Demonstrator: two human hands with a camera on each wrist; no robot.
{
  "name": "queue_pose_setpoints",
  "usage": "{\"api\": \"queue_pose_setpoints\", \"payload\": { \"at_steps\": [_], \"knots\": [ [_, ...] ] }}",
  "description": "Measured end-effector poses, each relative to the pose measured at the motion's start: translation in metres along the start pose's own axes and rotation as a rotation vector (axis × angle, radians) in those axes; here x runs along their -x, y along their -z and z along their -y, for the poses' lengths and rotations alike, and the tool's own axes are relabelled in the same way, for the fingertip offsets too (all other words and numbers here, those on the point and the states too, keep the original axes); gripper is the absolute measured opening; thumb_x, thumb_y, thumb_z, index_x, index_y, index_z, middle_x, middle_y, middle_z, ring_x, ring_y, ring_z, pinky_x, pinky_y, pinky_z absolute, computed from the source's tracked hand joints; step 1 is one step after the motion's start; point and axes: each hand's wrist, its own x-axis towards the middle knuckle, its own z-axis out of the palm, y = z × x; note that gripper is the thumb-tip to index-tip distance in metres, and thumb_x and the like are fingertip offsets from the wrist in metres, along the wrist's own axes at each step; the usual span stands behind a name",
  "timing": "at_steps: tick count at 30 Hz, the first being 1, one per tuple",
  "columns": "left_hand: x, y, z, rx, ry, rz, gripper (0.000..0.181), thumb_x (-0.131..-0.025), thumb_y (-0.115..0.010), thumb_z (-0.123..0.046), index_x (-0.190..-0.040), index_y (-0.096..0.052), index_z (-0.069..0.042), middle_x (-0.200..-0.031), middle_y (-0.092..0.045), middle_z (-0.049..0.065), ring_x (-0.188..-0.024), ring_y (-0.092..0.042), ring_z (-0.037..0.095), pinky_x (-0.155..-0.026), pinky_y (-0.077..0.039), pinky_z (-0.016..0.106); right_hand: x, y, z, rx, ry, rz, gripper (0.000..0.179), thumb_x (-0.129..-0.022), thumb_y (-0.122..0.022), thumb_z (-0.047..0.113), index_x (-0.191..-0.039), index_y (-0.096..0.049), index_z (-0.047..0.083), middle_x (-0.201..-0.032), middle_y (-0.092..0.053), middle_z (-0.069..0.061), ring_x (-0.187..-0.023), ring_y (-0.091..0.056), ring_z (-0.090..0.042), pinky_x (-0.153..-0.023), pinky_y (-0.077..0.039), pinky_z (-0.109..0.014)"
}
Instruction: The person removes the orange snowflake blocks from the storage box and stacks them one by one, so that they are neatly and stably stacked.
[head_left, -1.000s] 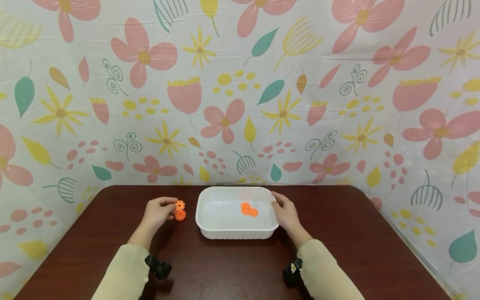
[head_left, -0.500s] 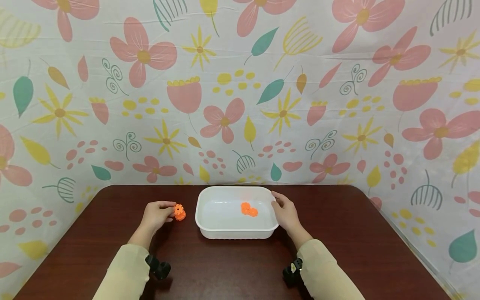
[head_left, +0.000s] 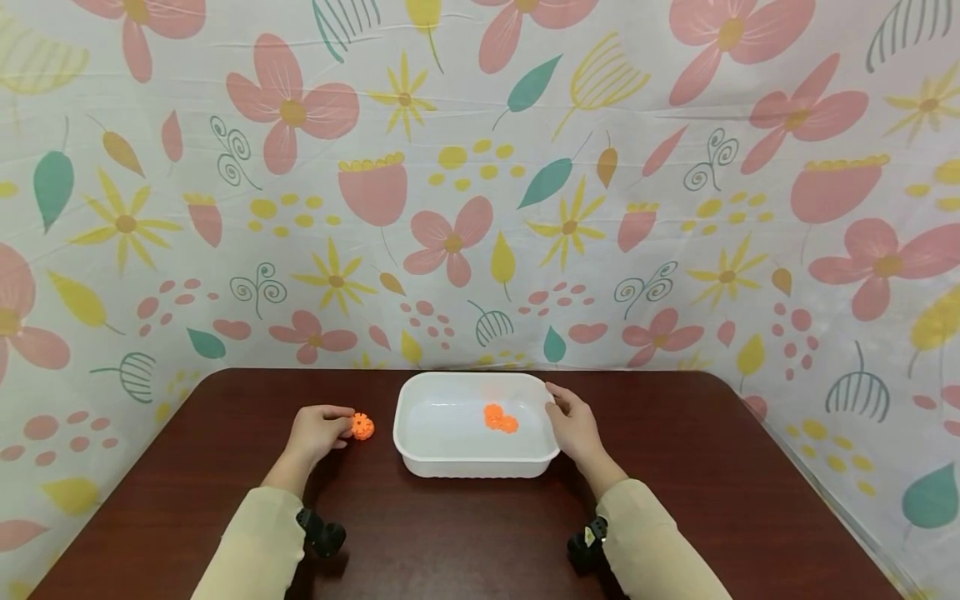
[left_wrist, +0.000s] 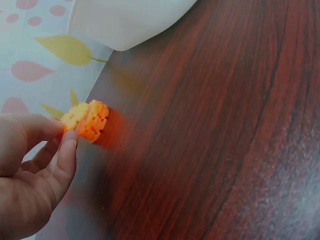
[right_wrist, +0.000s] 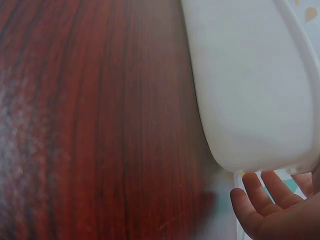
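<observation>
Compared with a second ago, we see the left hand (head_left: 318,431) a little nearer to us, and the notched orange disc (left_wrist: 75,115) in its pinch has shifted: then it stood just beyond the stack (left_wrist: 95,122), showing apart from it, and half a second ago it was partly over it; now, from the head view, the disc covers much of the stack. We see the thumb and forefinger gripping the disc by its edge; whether its face already touches the stack, we cannot tell. The right hand (head_left: 573,427) has stayed put, gripping the tub (head_left: 472,469) at its right end, thumb over the rim and fingers along the outside wall. The orange pieces (head_left: 500,418) inside the tub also lie as they did, right of its middle and overlapping. Counting, we have one tub, one disc in the fingers and one stack, standing on the table (head_left: 450,542) between the left hand and the tub; its layers are several, but too close to number surely. In the tub we make out at least two pieces. There are two hands, two pale sleeves (head_left: 255,542), two black wrist cameras (head_left: 322,534), one dark red-brown table and one flowered cloth (head_left: 450,171) behind it.
</observation>
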Motion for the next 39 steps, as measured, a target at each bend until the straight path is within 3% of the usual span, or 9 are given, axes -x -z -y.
{"api": "queue_pose_setpoints", "payload": {
  "at_steps": [12, 26, 39],
  "knots": [
    [0.0005, -0.0018, 0.0011, 0.009, 0.028, 0.025, 0.027, -0.093, -0.052, -0.003, -0.117, -0.063, 0.006, -0.120, -0.058, 0.027, -0.075, -0.062, 0.013, -0.067, -0.058, 0.030, 0.0019, 0.0000, 0.0003, -0.003, 0.003, -0.010, 0.040, -0.097, -0.046, 0.018, -0.135, -0.052, 0.012, -0.124, -0.059, -0.022, -0.108, -0.060, -0.031, -0.081, -0.055, -0.038],
    [-0.0003, -0.0042, 0.0017, 0.031, 0.034, 0.010, 0.029, -0.092, -0.053, -0.003, -0.117, -0.062, 0.008, -0.116, -0.059, 0.027, -0.073, -0.063, 0.012, -0.065, -0.058, 0.028, 0.0015, 0.0007, 0.0019, 0.003, 0.007, -0.004, 0.039, -0.097, -0.046, 0.017, -0.135, -0.052, 0.011, -0.124, -0.059, -0.023, -0.107, -0.060, -0.030, -0.081, -0.055, -0.037],
    [0.0012, 0.0001, -0.0062, -0.054, -0.052, -0.039, 0.034, -0.092, -0.059, -0.016, -0.119, -0.061, 0.003, -0.101, -0.065, 0.018, -0.075, -0.062, 0.016, -0.062, -0.054, 0.026, 0.0014, 0.0009, 0.0025, 0.004, -0.019, 0.001, 0.040, -0.097, -0.046, 0.018, -0.135, -0.052, 0.012, -0.126, -0.058, -0.022, -0.109, -0.059, -0.031, -0.083, -0.055, -0.038]
  ]
}}
